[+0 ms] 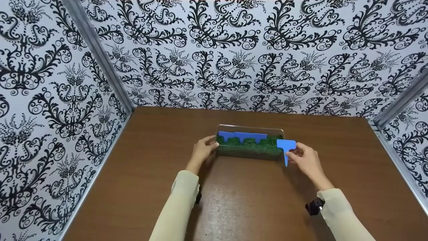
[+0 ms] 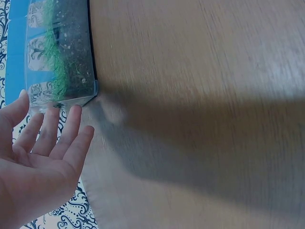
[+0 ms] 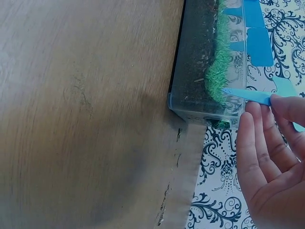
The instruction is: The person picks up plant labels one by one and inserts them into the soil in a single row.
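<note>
A clear rectangular container [image 1: 247,154] holds dark soil with green grass on top. Several blue T-shaped plant labels [image 1: 254,137] stand in a row in the grass, from its left end past the middle. My left hand [image 1: 201,151] rests at the container's left end, thumb by the rim and fingers loosely extended against the end wall. Between thumb and fingers, my right hand [image 1: 307,161] pinches another blue plant label [image 1: 286,144] by its stem. That label is at the container's right end, its pointed tip down; in the right wrist view the tip overlaps the grass [image 3: 217,78].
The container stands on a brown wooden table [image 1: 247,190], toward its back. Black-and-white patterned walls [image 1: 227,60] rise behind and at the sides, with metal posts [image 1: 100,57] at the corners. Dark marks [image 3: 164,202] show on the table.
</note>
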`<state>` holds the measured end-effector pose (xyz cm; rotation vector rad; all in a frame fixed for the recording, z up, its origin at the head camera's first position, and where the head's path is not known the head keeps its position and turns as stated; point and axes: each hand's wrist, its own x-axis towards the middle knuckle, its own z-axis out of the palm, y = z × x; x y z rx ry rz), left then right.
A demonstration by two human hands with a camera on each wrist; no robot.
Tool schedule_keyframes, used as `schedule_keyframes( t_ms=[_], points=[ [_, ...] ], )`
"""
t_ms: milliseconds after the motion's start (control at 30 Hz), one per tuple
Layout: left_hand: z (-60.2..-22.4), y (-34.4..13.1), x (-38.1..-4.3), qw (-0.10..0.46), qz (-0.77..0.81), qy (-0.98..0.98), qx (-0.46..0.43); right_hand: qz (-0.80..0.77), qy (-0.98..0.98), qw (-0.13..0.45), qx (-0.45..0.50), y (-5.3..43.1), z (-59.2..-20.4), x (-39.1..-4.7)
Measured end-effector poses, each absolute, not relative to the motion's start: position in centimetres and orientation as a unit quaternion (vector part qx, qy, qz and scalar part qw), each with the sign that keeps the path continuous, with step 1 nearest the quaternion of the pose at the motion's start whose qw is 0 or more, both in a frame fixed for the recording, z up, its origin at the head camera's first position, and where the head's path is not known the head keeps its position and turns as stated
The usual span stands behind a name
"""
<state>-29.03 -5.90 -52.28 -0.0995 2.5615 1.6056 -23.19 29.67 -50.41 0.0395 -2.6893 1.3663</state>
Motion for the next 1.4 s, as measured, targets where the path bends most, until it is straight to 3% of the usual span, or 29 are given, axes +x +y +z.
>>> schedule_keyframes(
  t_ms=[1400],
  points=[
    [-52.2,-5.9,-29.1,0.061,0.519,0.852,-0.039,0.445,-0.889,0.11,0.007,28.4,-48.5,-25.0]
  ],
)
